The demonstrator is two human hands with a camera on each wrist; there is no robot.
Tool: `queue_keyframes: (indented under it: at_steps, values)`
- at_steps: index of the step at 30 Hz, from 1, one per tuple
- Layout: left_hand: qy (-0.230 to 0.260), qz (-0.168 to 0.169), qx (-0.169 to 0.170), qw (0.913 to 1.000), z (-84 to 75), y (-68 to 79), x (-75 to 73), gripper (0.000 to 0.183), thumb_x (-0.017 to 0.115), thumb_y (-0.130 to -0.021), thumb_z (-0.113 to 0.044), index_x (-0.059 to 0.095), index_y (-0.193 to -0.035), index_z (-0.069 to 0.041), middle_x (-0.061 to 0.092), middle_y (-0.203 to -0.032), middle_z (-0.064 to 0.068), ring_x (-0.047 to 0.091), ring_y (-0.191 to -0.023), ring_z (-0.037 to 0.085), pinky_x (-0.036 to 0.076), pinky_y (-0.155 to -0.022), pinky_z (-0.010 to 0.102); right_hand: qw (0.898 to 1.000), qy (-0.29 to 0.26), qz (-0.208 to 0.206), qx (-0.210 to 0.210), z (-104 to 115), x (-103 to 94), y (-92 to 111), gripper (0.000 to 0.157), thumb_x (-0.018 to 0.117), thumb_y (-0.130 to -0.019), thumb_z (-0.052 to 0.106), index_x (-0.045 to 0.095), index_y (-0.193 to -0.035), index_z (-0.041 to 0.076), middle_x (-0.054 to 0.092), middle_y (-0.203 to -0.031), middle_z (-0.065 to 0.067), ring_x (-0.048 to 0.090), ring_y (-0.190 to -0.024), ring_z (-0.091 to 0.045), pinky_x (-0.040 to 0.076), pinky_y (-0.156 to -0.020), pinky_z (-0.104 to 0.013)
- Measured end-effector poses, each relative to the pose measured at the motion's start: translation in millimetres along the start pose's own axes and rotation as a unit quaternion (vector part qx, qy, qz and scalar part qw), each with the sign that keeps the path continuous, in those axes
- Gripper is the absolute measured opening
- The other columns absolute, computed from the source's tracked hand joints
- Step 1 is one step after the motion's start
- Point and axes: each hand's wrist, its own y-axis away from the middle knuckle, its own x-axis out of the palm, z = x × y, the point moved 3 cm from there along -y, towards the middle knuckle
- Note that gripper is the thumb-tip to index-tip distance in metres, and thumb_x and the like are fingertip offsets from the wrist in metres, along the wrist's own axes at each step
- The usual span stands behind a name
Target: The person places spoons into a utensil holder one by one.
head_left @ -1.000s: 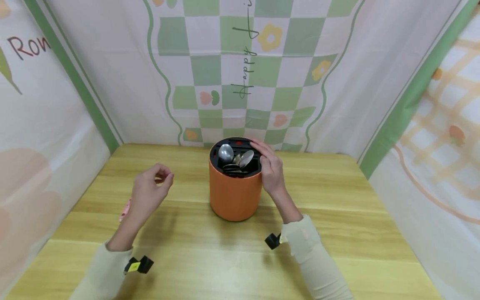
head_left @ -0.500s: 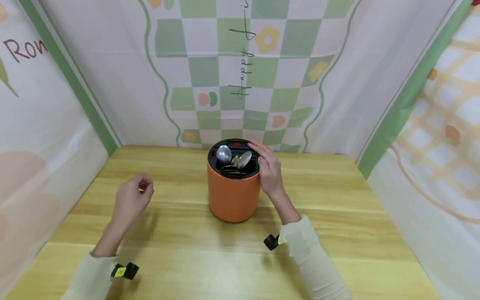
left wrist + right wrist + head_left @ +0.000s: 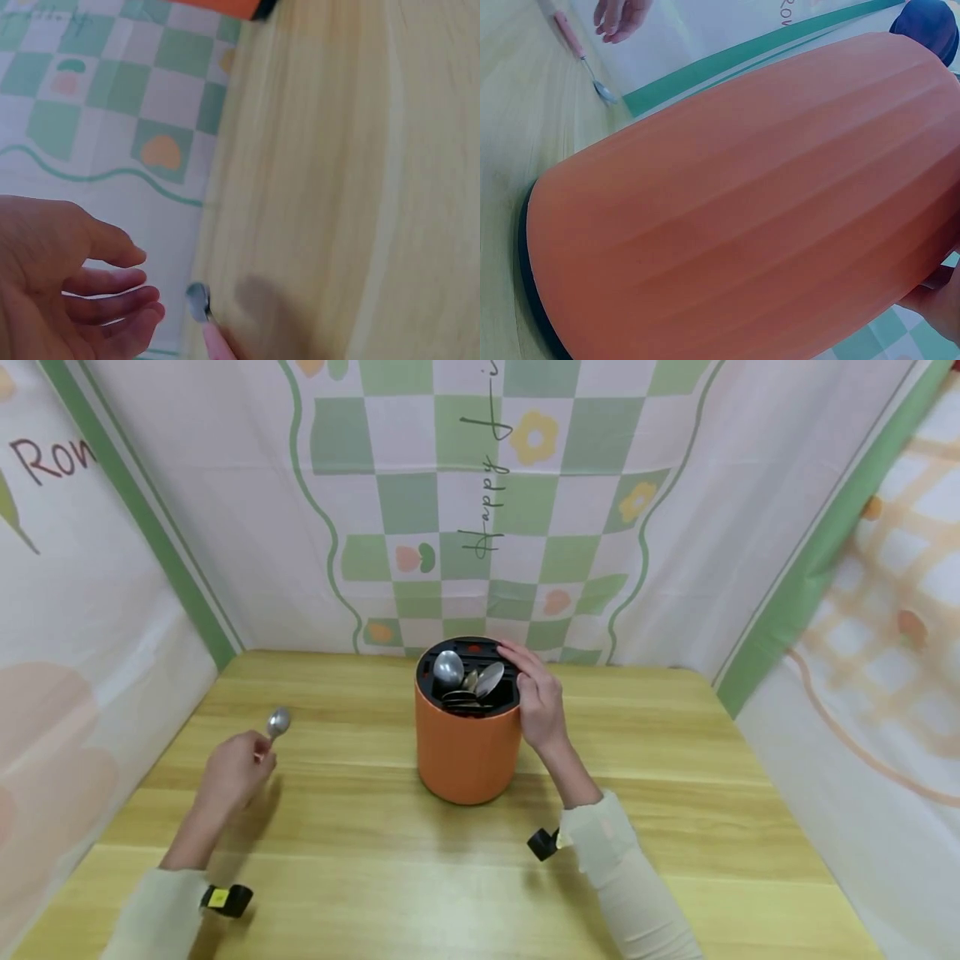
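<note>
A spoon [image 3: 278, 722] with a pink handle lies on the table at the left. My left hand [image 3: 236, 768] is over its handle in the head view. From the left wrist, that hand [image 3: 82, 292] has relaxed fingers and holds nothing, apart from the spoon [image 3: 199, 300]. At the table's middle stands an orange utensil holder [image 3: 465, 760] with a black slotted top and several metal spoons [image 3: 448, 668] in it. My right hand [image 3: 542, 702] rests along its right rim, fingers laid over the edge. The holder's ribbed wall [image 3: 742, 202] fills most of the right wrist view.
The wooden table [image 3: 660, 760] meets a checkered curtain [image 3: 480, 502] close behind the holder. More printed fabric [image 3: 82, 635] hangs along the left and right sides. A small black camera [image 3: 228, 900] sits on the left sleeve, another [image 3: 543, 843] on the right.
My left hand has moved left and toward me, and the spoon's bowl beyond it has come into sight. The right hand stays at the holder's rim.
</note>
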Motion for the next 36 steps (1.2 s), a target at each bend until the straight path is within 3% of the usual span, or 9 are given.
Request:
queue_keyframes:
  at_steps: [3,7,13,18,23,29,32,36]
  values:
    - [0.002,0.046,-0.025,0.9986,8.0,-0.4,2.5,0.030,0.056,-0.091,-0.008,0.058,-0.108,0.017,0.063,-0.094,0.033,0.063,-0.068,0.029,0.054,-0.054,0.037,1.000,0.000,-0.001,0.001,-0.5,-0.4,0.4,0.049,0.033,-0.094,0.007,0.066,-0.131,0.008,0.058,-0.143,-0.009,0.048,-0.139,-0.023,0.037,-0.116,-0.048]
    - [-0.007,0.077,-0.039,0.9963,17.2,-1.2,7.2,0.026,0.055,-0.092,-0.009,0.056,-0.101,0.014,0.058,-0.085,0.022,0.055,-0.062,0.021,0.048,-0.048,0.031,1.000,-0.001,-0.002,0.001,-0.6,-0.6,0.9,0.050,0.033,-0.094,0.007,0.066,-0.132,0.009,0.058,-0.143,-0.010,0.048,-0.139,-0.023,0.038,-0.115,-0.049]
    - [-0.022,0.102,-0.049,0.9934,25.9,-5.6,11.7,0.021,0.056,-0.094,-0.009,0.059,-0.097,0.012,0.056,-0.082,0.020,0.054,-0.064,0.022,0.048,-0.050,0.032,1.000,0.000,-0.004,0.005,0.4,-1.1,1.5,0.049,0.033,-0.095,0.007,0.066,-0.131,0.009,0.059,-0.142,-0.010,0.048,-0.139,-0.022,0.038,-0.115,-0.048]
    - [-0.020,0.122,-0.057,0.9908,29.9,-9.1,13.5,0.019,0.052,-0.096,-0.007,0.060,-0.094,0.010,0.056,-0.070,0.013,0.054,-0.053,0.018,0.048,-0.046,0.031,1.000,0.002,-0.005,0.008,0.6,-1.1,1.2,0.049,0.033,-0.094,0.007,0.066,-0.131,0.008,0.059,-0.143,-0.008,0.048,-0.139,-0.023,0.037,-0.116,-0.048]
    - [-0.005,0.143,-0.065,0.9876,31.7,-10.7,14.4,0.025,0.045,-0.099,-0.007,0.061,-0.099,0.013,0.056,-0.053,0.007,0.054,-0.043,0.016,0.046,-0.042,0.029,1.000,0.001,-0.002,0.005,1.0,-0.7,0.5,0.050,0.033,-0.094,0.007,0.066,-0.131,0.008,0.059,-0.142,-0.008,0.048,-0.139,-0.023,0.038,-0.115,-0.049]
    - [0.012,0.155,-0.070,0.9854,32.1,-13.4,14.1,0.030,0.043,-0.101,-0.008,0.061,-0.105,0.016,0.057,-0.052,0.007,0.055,-0.042,0.017,0.046,-0.041,0.028,1.000,0.001,-0.002,0.004,0.6,-1.1,0.7,0.050,0.032,-0.094,0.006,0.066,-0.131,0.008,0.059,-0.142,-0.010,0.048,-0.139,-0.022,0.038,-0.115,-0.049]
    - [0.017,0.160,-0.075,0.9842,34.7,-15.4,14.2,0.028,0.045,-0.100,-0.008,0.064,-0.100,0.013,0.058,-0.051,0.007,0.057,-0.043,0.017,0.048,-0.043,0.029,1.000,0.000,-0.002,0.002,0.6,-1.1,0.3,0.050,0.033,-0.094,0.006,0.066,-0.131,0.008,0.059,-0.142,-0.011,0.048,-0.139,-0.023,0.038,-0.115,-0.049]
    - [0.021,0.168,-0.082,0.9822,39.3,-18.2,13.6,0.027,0.049,-0.098,-0.008,0.066,-0.080,0.004,0.060,-0.051,0.006,0.060,-0.045,0.018,0.051,-0.052,0.031,1.000,0.000,-0.002,0.002,0.5,-0.8,0.4,0.050,0.033,-0.094,0.007,0.066,-0.131,0.007,0.059,-0.142,-0.013,0.049,-0.139,-0.023,0.038,-0.115,-0.049]
